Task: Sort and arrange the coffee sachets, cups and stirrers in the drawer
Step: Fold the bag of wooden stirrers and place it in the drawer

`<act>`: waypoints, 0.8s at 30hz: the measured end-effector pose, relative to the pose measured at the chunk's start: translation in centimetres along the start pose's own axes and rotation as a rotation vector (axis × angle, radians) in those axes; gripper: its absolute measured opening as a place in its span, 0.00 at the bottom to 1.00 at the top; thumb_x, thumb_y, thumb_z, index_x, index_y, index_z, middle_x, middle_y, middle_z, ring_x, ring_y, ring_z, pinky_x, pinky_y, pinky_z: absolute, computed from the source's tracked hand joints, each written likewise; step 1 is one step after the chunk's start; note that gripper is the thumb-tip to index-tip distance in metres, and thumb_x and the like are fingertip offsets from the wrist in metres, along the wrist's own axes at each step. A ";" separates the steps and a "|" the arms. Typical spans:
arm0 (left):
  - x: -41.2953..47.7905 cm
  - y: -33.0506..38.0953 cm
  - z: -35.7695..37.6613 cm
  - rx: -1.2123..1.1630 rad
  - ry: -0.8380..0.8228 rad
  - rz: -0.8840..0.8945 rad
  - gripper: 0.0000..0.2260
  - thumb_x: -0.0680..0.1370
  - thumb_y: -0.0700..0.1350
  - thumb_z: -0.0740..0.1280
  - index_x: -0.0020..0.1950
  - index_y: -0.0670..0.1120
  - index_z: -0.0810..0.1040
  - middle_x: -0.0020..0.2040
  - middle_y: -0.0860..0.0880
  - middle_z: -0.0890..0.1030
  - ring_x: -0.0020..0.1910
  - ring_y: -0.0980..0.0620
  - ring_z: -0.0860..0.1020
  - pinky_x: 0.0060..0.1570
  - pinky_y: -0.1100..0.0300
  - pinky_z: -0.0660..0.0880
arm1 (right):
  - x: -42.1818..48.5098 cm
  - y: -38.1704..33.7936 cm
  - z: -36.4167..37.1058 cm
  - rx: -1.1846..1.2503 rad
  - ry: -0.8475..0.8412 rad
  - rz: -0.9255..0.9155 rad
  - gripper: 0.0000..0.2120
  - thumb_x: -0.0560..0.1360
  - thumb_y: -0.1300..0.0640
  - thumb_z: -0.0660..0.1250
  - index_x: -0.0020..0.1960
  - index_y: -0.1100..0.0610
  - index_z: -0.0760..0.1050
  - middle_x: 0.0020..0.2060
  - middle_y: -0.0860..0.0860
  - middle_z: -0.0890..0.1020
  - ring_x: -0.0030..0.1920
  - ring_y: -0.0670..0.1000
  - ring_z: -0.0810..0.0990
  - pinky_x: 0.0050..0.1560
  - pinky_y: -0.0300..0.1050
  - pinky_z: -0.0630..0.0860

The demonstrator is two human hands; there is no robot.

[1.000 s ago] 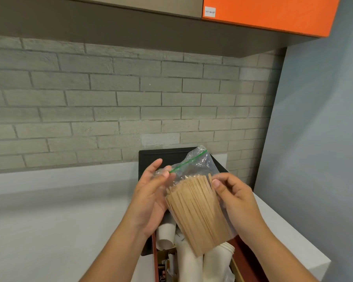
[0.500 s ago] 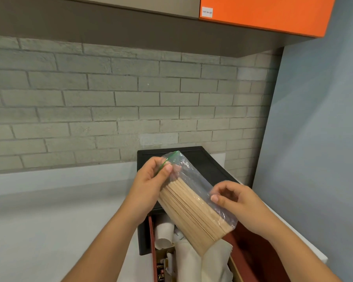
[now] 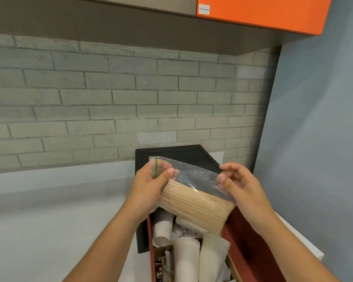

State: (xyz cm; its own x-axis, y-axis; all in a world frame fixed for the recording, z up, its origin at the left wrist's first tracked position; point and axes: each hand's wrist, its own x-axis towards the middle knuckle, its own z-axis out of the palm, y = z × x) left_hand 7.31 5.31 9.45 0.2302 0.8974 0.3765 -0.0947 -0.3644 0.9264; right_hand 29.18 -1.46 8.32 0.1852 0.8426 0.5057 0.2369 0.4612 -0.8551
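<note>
— Holding what with the left hand [image 3: 149,188]?

— Gripping the left end of a clear plastic bag [image 3: 194,176], curling thumb and fingers round the film right at the green zip line.

— And doing what with the right hand [image 3: 238,186]?

— Pinching the bag's right end, keeping the fingers curled and pressing the thumb against the plastic.

— Carrying anything inside?

— Carrying a thick bundle of wooden stirrers [image 3: 194,200], lying side by side and slanting down from left to right, filling the lower part of the bag and leaving the upper part slack and crinkled.

— Hanging where?

— Hanging in the air between the two hands, just above the far end of the open drawer [image 3: 243,241], with no telling whether brushing the things below.

— Seeing what down in there?

— Seeing white paper cups [image 3: 185,259] lying tumbled, some nested in stacks, and a dark sachet [image 3: 158,271] peeking out at the near left, showing lettering too cut off for reading.

— And lying around it?

— Spotting a black tray [image 3: 181,153] resting flat on the pale counter [image 3: 49,220] just beyond the drawer, backing onto the grey brick wall [image 3: 110,98], and an orange cabinet [image 3: 263,13] hanging up at the far right.
</note>
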 end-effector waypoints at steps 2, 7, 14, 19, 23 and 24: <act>0.1 -0.2 -0.1 -0.041 0.052 -0.010 0.01 0.76 0.43 0.71 0.46 0.47 0.80 0.44 0.40 0.83 0.41 0.46 0.79 0.46 0.46 0.76 | -0.6 1.1 -0.2 -0.014 -0.040 0.093 0.12 0.71 0.42 0.70 0.53 0.40 0.77 0.48 0.43 0.82 0.52 0.44 0.81 0.53 0.42 0.77; 0.1 0.0 0.0 -0.104 0.025 -0.030 0.03 0.75 0.46 0.71 0.47 0.50 0.81 0.45 0.45 0.85 0.43 0.45 0.82 0.45 0.48 0.80 | -1.3 2.7 0.9 0.127 0.036 0.208 0.09 0.71 0.43 0.67 0.42 0.48 0.80 0.43 0.47 0.82 0.47 0.47 0.81 0.47 0.45 0.78; -0.3 -0.7 -0.3 -0.108 -0.196 -0.157 0.14 0.70 0.53 0.72 0.52 0.48 0.83 0.52 0.46 0.86 0.53 0.48 0.84 0.48 0.58 0.80 | -0.9 2.5 1.2 0.212 0.153 0.185 0.07 0.76 0.50 0.65 0.42 0.49 0.78 0.41 0.45 0.82 0.44 0.45 0.81 0.40 0.41 0.78; -0.5 -0.7 -0.2 -0.063 -0.133 -0.128 0.05 0.77 0.45 0.70 0.44 0.52 0.85 0.49 0.46 0.86 0.47 0.49 0.84 0.42 0.60 0.80 | -1.3 1.8 0.7 0.105 0.089 0.214 0.04 0.77 0.54 0.67 0.47 0.46 0.79 0.45 0.46 0.83 0.47 0.46 0.82 0.43 0.41 0.79; -0.6 -0.4 0.1 0.019 -0.155 -0.116 0.04 0.78 0.44 0.70 0.49 0.47 0.84 0.47 0.48 0.86 0.46 0.51 0.84 0.42 0.63 0.78 | -0.4 -0.5 0.2 -0.299 -0.001 0.039 0.10 0.74 0.50 0.71 0.54 0.40 0.75 0.48 0.35 0.79 0.52 0.34 0.76 0.43 0.27 0.74; -0.6 -0.4 0.2 0.025 -0.161 -0.114 0.04 0.77 0.44 0.70 0.50 0.46 0.84 0.46 0.48 0.86 0.46 0.51 0.84 0.42 0.63 0.78 | -0.1 -1.1 0.3 -0.407 -0.045 0.011 0.10 0.74 0.49 0.71 0.53 0.39 0.75 0.48 0.35 0.79 0.52 0.34 0.76 0.44 0.27 0.73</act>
State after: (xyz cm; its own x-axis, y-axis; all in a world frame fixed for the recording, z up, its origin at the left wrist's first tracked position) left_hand 7.41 4.86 8.86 0.3903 0.8825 0.2623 -0.0355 -0.2703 0.9621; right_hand 28.64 -1.99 9.23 0.1502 0.8622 0.4837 0.5950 0.3119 -0.7407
